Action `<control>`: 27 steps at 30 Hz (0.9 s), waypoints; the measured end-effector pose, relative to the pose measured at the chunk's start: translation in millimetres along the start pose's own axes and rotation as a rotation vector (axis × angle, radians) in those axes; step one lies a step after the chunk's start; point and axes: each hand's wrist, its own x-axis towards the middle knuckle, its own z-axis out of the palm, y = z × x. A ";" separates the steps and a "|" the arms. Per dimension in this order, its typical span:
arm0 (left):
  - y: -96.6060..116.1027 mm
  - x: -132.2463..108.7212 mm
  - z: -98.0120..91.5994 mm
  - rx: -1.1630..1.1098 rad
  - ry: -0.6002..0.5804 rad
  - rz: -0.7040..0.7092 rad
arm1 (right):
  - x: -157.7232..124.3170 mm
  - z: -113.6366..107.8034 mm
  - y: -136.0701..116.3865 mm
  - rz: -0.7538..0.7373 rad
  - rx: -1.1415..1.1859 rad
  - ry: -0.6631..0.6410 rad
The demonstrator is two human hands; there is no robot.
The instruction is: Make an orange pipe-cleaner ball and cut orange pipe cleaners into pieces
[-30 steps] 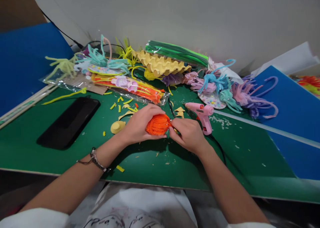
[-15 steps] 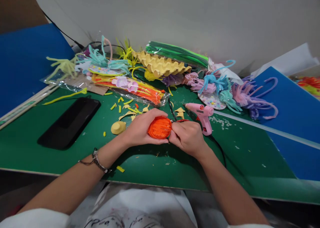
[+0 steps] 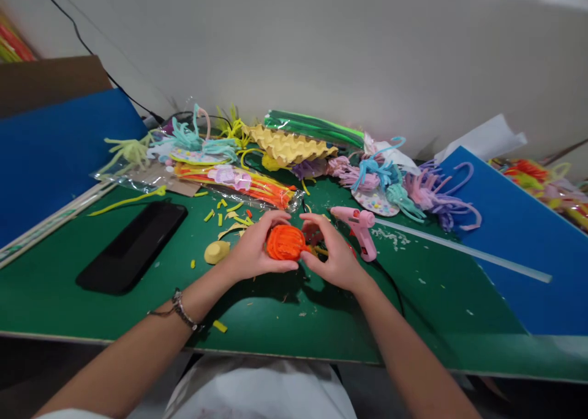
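An orange bundle of fuzzy pipe cleaners [image 3: 285, 242], rounded like a ball, sits in my left hand [image 3: 252, 247], its thumb below and fingers above. At the bundle's right end is my right hand [image 3: 335, 256], fingers curved and apart; the thumb tip is at the bundle's edge, and whether it touches I cannot tell. Behind the right fingers shows something thin and yellowish that I cannot make out. Just right of that hand lies a pink glue gun [image 3: 361, 226]. A small yellow egg-carton cup [image 3: 217, 252] rests left of my left hand.
A black phone [image 3: 133, 247] lies at the left. Along the wall are bagged orange and yellow pipe cleaners [image 3: 239, 185], an egg carton [image 3: 289, 144], a green bundle [image 3: 316, 128] and pastel pipe-cleaner figures [image 3: 372, 168]. Blue boards [image 3: 519, 241] flank the green table [image 3: 436, 309]. Yellow scraps are scattered about.
My right hand has loosened from a pinch at the bundle's right end, its fingers now spread. The left hand still holds the bundle. The view has tilted up and shifted slightly.
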 end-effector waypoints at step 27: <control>11.8 9.8 -33.1 0.348 -0.031 -0.179 | -1.5 -8.4 -22.7 -0.026 -0.377 -0.351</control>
